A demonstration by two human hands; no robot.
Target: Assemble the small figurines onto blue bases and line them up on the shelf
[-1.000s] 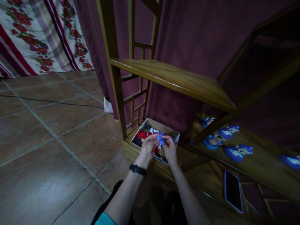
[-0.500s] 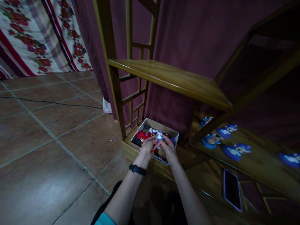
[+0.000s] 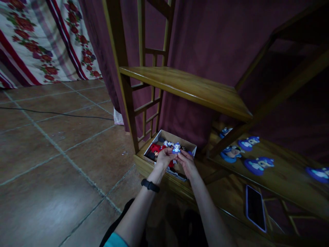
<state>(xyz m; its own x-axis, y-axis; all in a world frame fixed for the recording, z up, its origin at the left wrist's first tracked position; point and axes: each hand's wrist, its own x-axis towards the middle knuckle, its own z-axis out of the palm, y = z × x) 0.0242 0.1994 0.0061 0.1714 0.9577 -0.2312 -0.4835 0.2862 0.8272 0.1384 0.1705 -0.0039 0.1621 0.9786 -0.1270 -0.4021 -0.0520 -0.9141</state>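
A small figurine [image 3: 176, 147], blue and white on a blue base, is held upright between my two hands. My left hand [image 3: 165, 157] pinches it from the left, and my right hand [image 3: 186, 161] has its fingers on the base from the right. Both hands are over an open cardboard box [image 3: 185, 139] on the low shelf. Inside the box lie red pieces [image 3: 155, 148] and other small figures [image 3: 168, 143], partly covered by my hands.
Several blue-based figurines [image 3: 259, 165] stand on the wooden shelf to the right. Below them lies a phone [image 3: 255, 208] with a dark screen. A wooden shelf board [image 3: 187, 87] juts out above the box. A black cable [image 3: 56, 112] crosses the tiled floor at left.
The figurine has shifted very slightly right and up in my hands. My right hand has turned a little, its fingers now closer together at the base.
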